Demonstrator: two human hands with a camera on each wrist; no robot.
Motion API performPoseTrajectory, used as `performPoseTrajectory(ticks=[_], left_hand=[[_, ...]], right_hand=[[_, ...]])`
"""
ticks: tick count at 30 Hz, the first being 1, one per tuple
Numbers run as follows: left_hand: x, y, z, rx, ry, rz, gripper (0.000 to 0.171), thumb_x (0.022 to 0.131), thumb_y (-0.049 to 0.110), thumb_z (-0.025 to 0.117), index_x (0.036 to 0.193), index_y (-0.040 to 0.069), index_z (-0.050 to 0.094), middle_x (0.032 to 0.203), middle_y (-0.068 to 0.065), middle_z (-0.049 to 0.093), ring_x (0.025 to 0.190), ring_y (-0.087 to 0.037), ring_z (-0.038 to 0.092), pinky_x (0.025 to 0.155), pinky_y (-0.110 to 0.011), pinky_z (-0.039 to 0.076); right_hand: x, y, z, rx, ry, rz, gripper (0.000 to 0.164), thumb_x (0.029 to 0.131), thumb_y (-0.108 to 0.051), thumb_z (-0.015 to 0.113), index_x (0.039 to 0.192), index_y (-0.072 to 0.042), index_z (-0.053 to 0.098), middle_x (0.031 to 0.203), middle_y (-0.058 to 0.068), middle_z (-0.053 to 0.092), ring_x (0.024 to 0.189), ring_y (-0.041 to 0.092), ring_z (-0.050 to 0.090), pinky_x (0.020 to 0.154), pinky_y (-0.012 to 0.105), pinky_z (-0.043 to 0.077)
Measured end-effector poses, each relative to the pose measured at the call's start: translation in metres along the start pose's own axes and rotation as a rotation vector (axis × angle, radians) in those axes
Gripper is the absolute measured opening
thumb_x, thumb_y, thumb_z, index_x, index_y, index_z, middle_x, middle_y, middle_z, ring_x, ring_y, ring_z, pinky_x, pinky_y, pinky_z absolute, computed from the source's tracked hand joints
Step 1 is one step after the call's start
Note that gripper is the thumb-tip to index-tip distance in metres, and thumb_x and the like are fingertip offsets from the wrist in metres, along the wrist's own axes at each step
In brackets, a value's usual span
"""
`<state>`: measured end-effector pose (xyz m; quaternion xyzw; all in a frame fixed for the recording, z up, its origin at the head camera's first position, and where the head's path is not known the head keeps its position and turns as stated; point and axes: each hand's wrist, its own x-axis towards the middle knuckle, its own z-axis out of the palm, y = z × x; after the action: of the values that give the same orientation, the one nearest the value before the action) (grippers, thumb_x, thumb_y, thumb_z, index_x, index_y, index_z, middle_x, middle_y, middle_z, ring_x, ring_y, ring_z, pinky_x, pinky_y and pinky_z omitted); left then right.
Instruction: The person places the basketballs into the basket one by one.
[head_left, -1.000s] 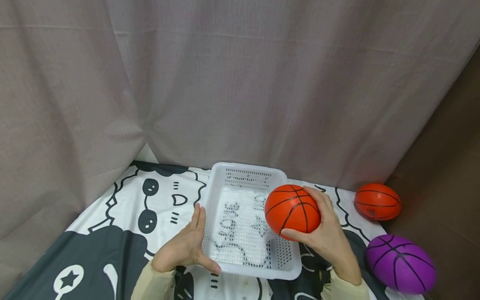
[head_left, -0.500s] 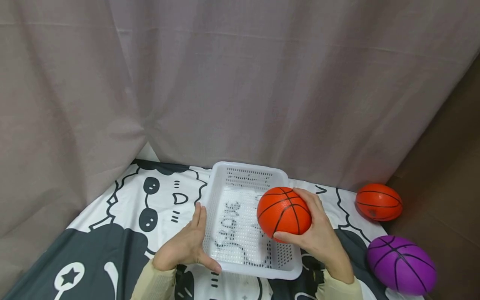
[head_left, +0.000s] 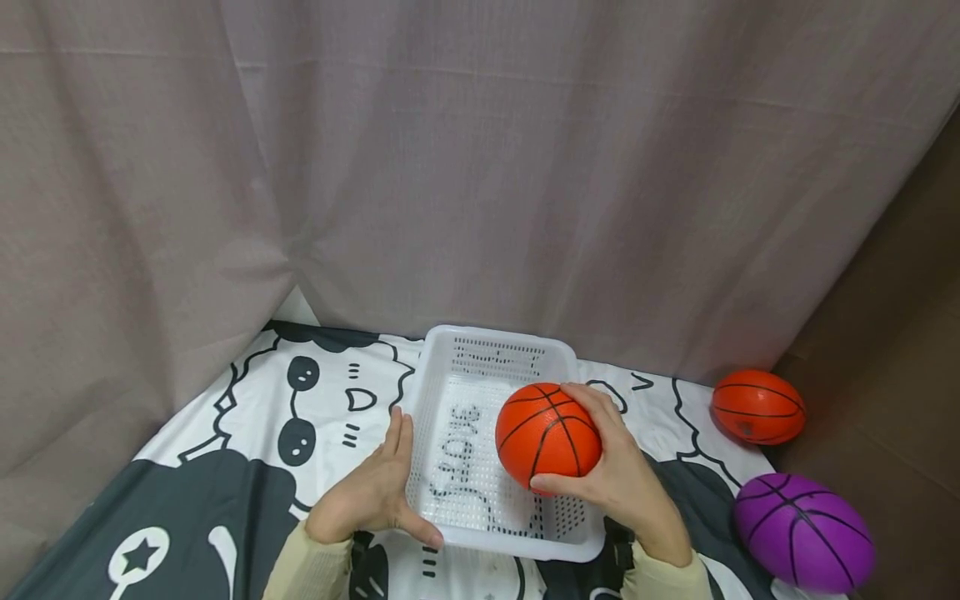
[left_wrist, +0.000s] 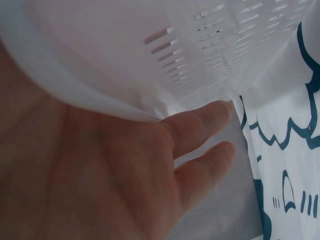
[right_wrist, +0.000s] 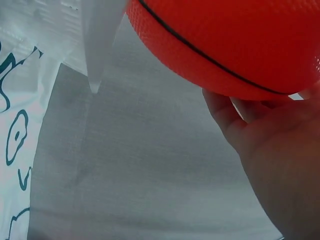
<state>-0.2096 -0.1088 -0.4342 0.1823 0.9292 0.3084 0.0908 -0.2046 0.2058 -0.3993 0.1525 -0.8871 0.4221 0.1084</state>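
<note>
Grey curtain behind, printed cloth below. Left hand against left side of white basket, fingers straight, grasping nothing. Orange ball over basket's right half, grasped by right hand, thumb nearest. Farther right, on cloth: second orange ball by curtain, purple ball nearer.

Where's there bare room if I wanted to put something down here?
Widest: the printed cloth left of the left hand, up to the gray curtain. Smaller: between the white basket and the resting orange ball, and the basket's left part. Crowded: the basket's right part, where the right hand holds another orange ball, and around the purple ball.
</note>
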Motion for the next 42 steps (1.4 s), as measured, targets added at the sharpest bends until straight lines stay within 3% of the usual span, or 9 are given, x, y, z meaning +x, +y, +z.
performPoseTrajectory(ticks=[13, 23, 37, 42], left_hand=[[-0.002, -0.001, 0.001, 0.009, 0.001, -0.007, 0.161, 0.038, 0.054, 0.094, 0.151, -0.008, -0.003, 0.156, -0.025, -0.018, 0.144, -0.044, 0.008, 0.113, -0.051, 0.023], [-0.002, -0.001, 0.002, -0.004, 0.003, -0.003, 0.161, 0.039, 0.053, 0.095, 0.152, -0.007, -0.003, 0.156, -0.025, -0.019, 0.143, -0.044, 0.009, 0.113, -0.051, 0.023], [-0.002, 0.000, 0.001, 0.018, 0.008, 0.001, 0.161, 0.039, 0.054, 0.094, 0.152, -0.007, -0.003, 0.156, -0.024, -0.018, 0.143, -0.044, 0.010, 0.114, -0.051, 0.022], [-0.001, 0.001, 0.000, 0.026, 0.009, 0.004, 0.161, 0.039, 0.054, 0.094, 0.152, -0.007, -0.004, 0.156, -0.024, -0.019, 0.143, -0.044, 0.010, 0.113, -0.051, 0.022]], right_hand=[[0.001, -0.002, 0.008, 0.014, -0.093, 0.022, 0.101, 0.053, -0.053, 0.091, 0.140, -0.040, 0.042, 0.142, -0.010, 0.038, 0.110, 0.027, 0.055, 0.080, 0.043, 0.055], [-0.001, 0.000, 0.014, 0.004, -0.180, 0.149, 0.103, 0.052, -0.051, 0.093, 0.139, -0.046, 0.039, 0.140, -0.009, 0.039, 0.110, 0.028, 0.054, 0.080, 0.043, 0.055], [0.000, 0.002, 0.022, 0.006, -0.249, 0.187, 0.103, 0.051, -0.048, 0.094, 0.139, -0.039, 0.041, 0.132, -0.011, 0.045, 0.108, 0.024, 0.054, 0.080, 0.040, 0.055], [0.002, 0.002, 0.026, -0.052, -0.276, 0.174, 0.105, 0.050, -0.051, 0.093, 0.140, -0.034, 0.042, 0.132, -0.010, 0.045, 0.108, 0.021, 0.053, 0.080, 0.040, 0.054]])
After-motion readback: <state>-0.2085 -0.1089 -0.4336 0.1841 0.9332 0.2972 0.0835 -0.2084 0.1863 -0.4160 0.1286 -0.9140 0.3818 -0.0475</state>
